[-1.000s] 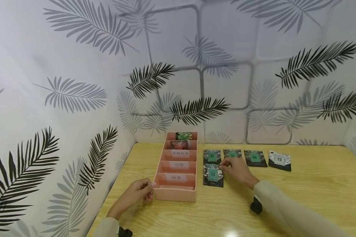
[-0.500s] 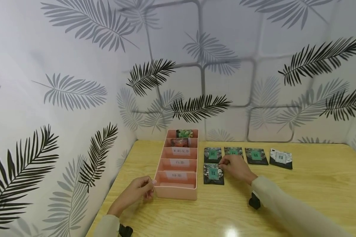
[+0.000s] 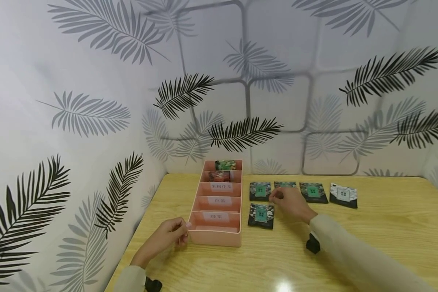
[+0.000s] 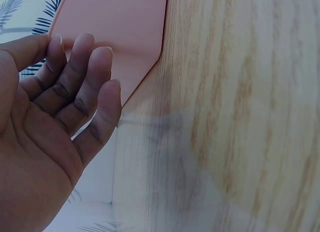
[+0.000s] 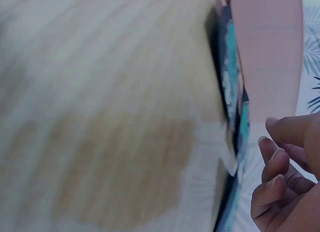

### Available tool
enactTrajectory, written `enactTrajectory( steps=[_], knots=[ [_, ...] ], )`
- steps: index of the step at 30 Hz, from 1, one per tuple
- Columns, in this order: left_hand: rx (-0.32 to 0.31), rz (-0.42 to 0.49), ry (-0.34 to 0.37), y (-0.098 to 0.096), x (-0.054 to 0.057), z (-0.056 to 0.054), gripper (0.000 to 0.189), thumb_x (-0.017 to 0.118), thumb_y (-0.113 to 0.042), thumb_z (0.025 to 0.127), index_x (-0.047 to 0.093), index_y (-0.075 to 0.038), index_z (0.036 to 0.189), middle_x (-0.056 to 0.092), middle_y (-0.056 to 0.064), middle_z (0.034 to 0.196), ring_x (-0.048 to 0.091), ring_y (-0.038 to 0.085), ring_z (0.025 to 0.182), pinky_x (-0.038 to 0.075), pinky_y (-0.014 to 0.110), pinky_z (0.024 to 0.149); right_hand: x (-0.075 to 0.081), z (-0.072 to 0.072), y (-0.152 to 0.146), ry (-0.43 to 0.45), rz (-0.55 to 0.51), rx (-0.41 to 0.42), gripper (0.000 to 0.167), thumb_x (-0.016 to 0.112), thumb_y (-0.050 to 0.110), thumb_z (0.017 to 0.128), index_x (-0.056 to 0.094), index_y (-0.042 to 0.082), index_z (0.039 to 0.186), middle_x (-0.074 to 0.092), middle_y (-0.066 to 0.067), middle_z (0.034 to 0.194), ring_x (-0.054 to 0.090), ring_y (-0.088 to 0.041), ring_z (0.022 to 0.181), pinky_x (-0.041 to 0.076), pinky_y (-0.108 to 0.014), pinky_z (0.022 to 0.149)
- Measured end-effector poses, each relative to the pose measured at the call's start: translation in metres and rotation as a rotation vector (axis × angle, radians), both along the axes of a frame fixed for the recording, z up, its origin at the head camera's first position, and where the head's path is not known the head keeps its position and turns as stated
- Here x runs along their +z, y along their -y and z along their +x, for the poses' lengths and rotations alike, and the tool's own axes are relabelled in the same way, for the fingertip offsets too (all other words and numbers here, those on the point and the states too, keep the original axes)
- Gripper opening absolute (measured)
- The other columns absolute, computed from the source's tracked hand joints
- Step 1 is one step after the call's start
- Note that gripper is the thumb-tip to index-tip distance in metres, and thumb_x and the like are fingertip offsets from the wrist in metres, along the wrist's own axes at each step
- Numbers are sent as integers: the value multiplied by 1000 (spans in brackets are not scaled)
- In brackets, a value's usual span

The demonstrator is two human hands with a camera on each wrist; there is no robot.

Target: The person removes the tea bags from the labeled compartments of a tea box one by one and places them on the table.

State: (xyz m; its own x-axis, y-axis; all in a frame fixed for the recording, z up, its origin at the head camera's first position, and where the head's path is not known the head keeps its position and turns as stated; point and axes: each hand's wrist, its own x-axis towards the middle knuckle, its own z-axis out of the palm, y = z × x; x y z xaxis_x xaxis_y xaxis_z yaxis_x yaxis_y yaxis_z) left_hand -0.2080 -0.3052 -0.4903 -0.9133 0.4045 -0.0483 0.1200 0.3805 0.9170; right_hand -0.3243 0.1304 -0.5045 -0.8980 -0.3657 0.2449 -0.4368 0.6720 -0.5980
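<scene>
My left hand [image 3: 171, 233] is at the near left corner of a pink divided box [image 3: 215, 238]. In the left wrist view, thumb and index finger pinch the box rim, and the other fingers curl loosely beside its outer wall. My right hand [image 3: 291, 202] hovers over the tea packets with fingers loosely bent and nothing visible between them. Just in front of its fingertips lies a dark tea packet [image 3: 260, 215] with a green label, slightly turned. Behind stand a row of packets: one green-labelled packet [image 3: 260, 191], one partly hidden by the hand, another packet [image 3: 313, 192], and a white-and-black packet [image 3: 343, 195].
Inside the box, the far compartments hold a green packet [image 3: 225, 165] and a red packet [image 3: 219, 176]. The nearer compartments carry paper labels [image 3: 221, 187]. The wooden table [image 3: 219, 271] meets a leaf-patterned wall [image 3: 277, 101] behind and at the left.
The right fingers have come off the front packet's corner and lifted slightly. That packet has turned a little and sits slightly left. The left hand stays at the box corner.
</scene>
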Motion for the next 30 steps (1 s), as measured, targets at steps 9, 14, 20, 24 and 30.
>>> enactTrajectory(
  steps=[9,14,20,24,30],
  knots=[
    [12,-10,1,4,2,-1,40,52,-36,110,58,0,93,66,25,91,64,28,71,58,42,64,16,-12,2,-29,-79,15,13,70,22,101,74,10,102,74,-9,93,68,-23,70,51,-35,60],
    [10,-3,3,4,3,0,40,52,-36,110,58,0,93,66,24,91,63,28,72,57,39,62,24,-17,10,-75,-77,10,12,70,23,101,74,11,102,74,-6,92,62,-16,64,49,-34,61],
    [17,-13,-3,4,4,1,40,53,-36,109,58,0,92,67,22,90,63,31,72,57,41,62,38,-21,25,-108,-85,15,14,70,24,101,74,11,105,72,-1,93,52,-12,56,46,-34,59],
    [13,-12,-14,4,3,-1,41,53,-37,109,58,0,92,67,23,90,63,34,72,57,42,62,45,-25,36,-92,-106,26,15,69,24,102,74,10,107,72,-2,95,54,-14,58,46,-34,57],
    [1,3,-10,1,1,0,39,52,-35,110,58,-1,92,67,26,91,65,30,73,59,43,64,44,-25,51,-94,-125,37,11,70,24,101,74,13,102,71,-1,94,54,-14,62,45,-34,58]
  ],
)
